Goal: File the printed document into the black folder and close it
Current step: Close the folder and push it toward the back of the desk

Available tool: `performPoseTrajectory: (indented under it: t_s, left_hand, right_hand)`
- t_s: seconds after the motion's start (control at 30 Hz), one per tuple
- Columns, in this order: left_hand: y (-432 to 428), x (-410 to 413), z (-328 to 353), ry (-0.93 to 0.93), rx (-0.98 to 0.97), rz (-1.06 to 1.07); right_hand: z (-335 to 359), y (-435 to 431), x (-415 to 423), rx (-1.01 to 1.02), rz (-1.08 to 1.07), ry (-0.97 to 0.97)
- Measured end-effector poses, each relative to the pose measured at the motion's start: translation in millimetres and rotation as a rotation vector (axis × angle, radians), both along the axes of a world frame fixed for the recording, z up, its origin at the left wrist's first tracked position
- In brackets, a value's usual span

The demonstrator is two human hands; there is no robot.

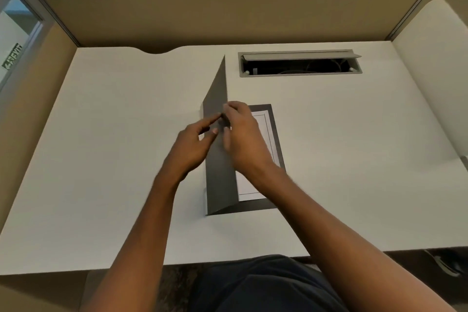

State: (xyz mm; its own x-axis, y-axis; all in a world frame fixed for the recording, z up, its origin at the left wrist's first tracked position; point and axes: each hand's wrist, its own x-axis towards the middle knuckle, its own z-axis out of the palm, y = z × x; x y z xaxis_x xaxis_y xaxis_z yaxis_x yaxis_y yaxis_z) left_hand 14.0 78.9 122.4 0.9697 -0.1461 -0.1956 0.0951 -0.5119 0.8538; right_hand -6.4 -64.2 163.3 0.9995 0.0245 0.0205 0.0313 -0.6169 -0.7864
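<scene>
- Nearest me, the black folder lies on the white desk with its spine running away from me; I'll place everything else from it.
- The printed document is already inside, flat on the folder's back panel, right of the spine. Filing looks done to me; closing is what's left.
- The front cover stands nearly upright on the spine, so I see it almost edge-on.
- My left hand is just left of that cover, fingers loosely spread, fingertips at its outer face. I can't tell if it's actually pressing.
- My right hand is just right of it, thumb and fingers pinched on the cover's free edge about halfway along.
- The cover looks like thin, light card, stiff enough to stand but easy to crease. That mid-edge hold seems sensible to me, guiding it down over the loose sheet.
- Beyond the folder, an open cable tray is sunk in the desk.
</scene>
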Motion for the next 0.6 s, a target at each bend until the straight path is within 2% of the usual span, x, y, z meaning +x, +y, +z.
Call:
performPoseTrajectory:
  t_s: [0.13, 0.27, 0.4, 0.6]
  left_hand:
    - [-10, -2, -27, 0.002, 0.205, -0.179]
    - [-24, 0, -59, 0.041, 0.311, -0.283]
    - [-37, 1, -92, 0.087, 0.367, -0.316]
    - [-55, 1, -126, 0.039, 0.532, -0.335]
  right_hand:
    - [-24, -39, 4, -0.156, -0.071, 0.003]
    - [-49, -76, 6, -0.225, -0.140, 0.121]
    - [-77, -105, 6, -0.258, -0.176, 0.212]
    - [-124, -122, 1, -0.309, -0.133, 0.366]
